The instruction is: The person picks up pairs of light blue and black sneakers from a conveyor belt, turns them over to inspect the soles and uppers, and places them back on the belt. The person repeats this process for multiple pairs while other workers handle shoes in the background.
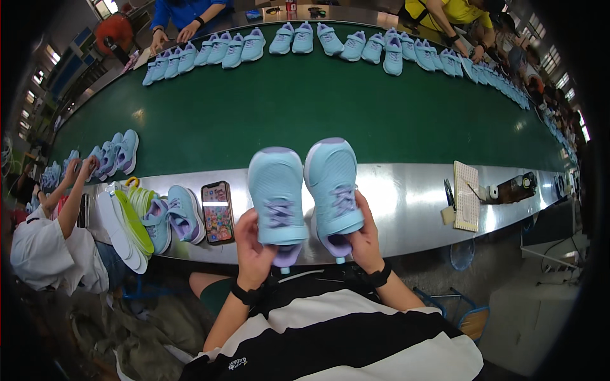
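Two light blue sneakers with purple laces and purple linings are held up side by side over the metal table edge, toes pointing away from me. My left hand (255, 251) grips the left sneaker (277, 190) near its heel, the thumb at the collar opening. My right hand (366, 240) is closed round the heel end of the right sneaker (332, 184). Left of my hands, a phone (218, 214) with a lit screen lies on the metal. Beside it stand another blue sneaker (184, 216) and a stack of white and lime-green insoles (128, 232).
A green conveyor belt (254, 108) runs beyond the metal table edge (406, 190), with rows of blue sneakers (302, 39) along its far side. At right lie a paper pad (467, 197) and a dark holder (518, 188). A co-worker (57, 247) sits at left; others work opposite.
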`<state>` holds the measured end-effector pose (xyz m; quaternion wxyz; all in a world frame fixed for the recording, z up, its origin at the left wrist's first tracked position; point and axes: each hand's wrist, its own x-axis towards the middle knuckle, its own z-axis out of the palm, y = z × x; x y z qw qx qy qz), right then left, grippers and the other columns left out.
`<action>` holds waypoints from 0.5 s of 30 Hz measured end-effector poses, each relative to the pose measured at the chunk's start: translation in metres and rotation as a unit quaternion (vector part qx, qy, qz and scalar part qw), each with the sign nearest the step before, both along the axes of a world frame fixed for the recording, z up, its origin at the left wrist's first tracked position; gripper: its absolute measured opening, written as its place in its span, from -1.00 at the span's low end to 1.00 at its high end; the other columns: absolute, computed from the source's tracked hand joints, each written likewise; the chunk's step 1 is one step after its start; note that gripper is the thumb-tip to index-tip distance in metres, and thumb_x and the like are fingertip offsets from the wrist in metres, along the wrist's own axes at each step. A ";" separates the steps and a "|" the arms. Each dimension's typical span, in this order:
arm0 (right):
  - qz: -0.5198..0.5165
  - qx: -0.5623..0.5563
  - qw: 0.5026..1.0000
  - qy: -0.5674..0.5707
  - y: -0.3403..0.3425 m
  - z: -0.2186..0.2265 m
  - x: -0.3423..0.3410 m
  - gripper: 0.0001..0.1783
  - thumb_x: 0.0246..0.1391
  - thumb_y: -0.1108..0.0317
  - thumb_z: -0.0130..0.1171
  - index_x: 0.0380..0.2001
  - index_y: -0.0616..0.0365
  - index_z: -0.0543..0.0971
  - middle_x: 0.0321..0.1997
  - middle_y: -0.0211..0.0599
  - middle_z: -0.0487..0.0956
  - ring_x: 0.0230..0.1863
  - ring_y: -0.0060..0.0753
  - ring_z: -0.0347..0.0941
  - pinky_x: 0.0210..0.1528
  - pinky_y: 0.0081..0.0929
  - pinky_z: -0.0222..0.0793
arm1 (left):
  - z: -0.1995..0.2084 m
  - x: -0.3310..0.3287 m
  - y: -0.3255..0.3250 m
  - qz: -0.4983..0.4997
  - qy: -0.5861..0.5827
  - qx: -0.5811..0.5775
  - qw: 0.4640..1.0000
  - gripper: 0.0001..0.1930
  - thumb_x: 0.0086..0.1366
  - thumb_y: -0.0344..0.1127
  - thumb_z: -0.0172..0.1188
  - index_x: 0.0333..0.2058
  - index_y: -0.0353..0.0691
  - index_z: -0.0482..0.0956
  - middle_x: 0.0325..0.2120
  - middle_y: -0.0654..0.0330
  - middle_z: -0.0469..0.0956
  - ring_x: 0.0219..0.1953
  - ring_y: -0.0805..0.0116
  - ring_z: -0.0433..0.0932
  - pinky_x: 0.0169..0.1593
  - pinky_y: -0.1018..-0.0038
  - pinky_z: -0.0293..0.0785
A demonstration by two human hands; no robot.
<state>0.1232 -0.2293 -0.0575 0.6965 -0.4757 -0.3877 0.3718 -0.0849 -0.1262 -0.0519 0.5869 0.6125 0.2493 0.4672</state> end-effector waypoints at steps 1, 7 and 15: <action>-0.059 0.049 0.987 -0.141 0.005 0.000 0.002 -0.16 -0.08 0.65 0.00 0.37 0.08 0.21 0.30 -0.05 0.27 0.29 -0.16 0.25 0.32 -0.29 0.15 | 0.001 0.001 0.002 0.061 0.075 0.137 0.986 -0.27 -0.01 -0.60 0.29 0.16 -0.09 0.25 0.09 0.01 0.26 0.13 0.13 0.34 0.21 0.23 0.28; -0.161 0.078 0.905 -0.386 0.004 0.003 0.011 -0.24 -0.22 0.52 0.14 0.21 0.01 0.47 0.22 0.07 0.29 0.15 0.04 0.29 0.21 -0.16 0.25 | 0.015 -0.005 -0.001 0.154 0.202 0.281 0.926 -0.35 -0.01 -0.52 0.35 0.09 -0.04 0.34 0.01 -0.03 0.26 0.08 0.00 0.34 0.15 0.22 0.29; -0.069 -0.128 0.864 -0.482 -0.004 0.006 0.008 -0.21 -0.18 0.34 0.31 0.25 0.07 0.41 0.09 -0.05 0.40 -0.01 -0.04 0.34 0.05 -0.23 0.36 | 0.012 -0.007 0.002 0.053 0.371 0.129 0.918 -0.27 0.02 -0.22 0.48 0.16 -0.26 0.38 -0.14 0.00 0.37 -0.07 0.04 0.40 0.08 0.28 0.34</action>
